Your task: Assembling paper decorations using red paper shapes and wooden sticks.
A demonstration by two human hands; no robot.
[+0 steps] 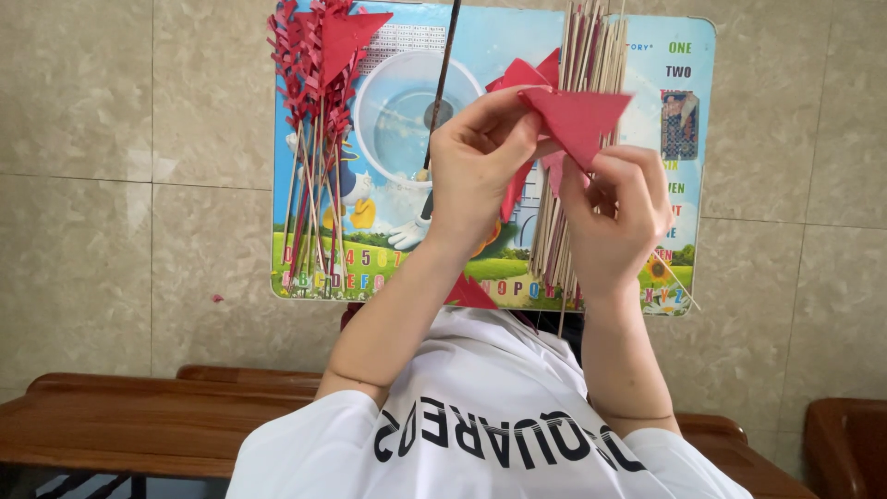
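- At the far left, the beige tiled floor [111, 185] fills the view around a small colourful tabletop [702, 129] with cartoon pictures on it.
- On the left part of this tabletop lies a bundle of finished red flags on thin sticks [314, 139]; the sticks run up and down in the picture, with the red paper at the upper end.
- Just beside them, near the middle, stands a clear round plastic bowl [407, 111]; a dark thin brush [442, 83] leans in it, its handle going up out of the picture.
- In front of the bowl is the left hand [476, 176]. Its grip is narrow: thumb and fingers pinch the left corner of a red paper triangle [575, 120].
- The triangle is held in the air above the tabletop, between both hands. Its long edge runs about left to right along the top, and its sharp corner points downward, toward the right hand.
- More red paper pieces [527, 74] show behind it.
- The right hand [617, 217] holds the lower corner of the triangle, with fingers curled closely on it.
- Behind this hand lies a bundle of bare wooden sticks [591, 55], their long axis up and down.
- Below, the person wears a white shirt [480, 434], and dark wooden furniture [120, 425] is at the bottom left.
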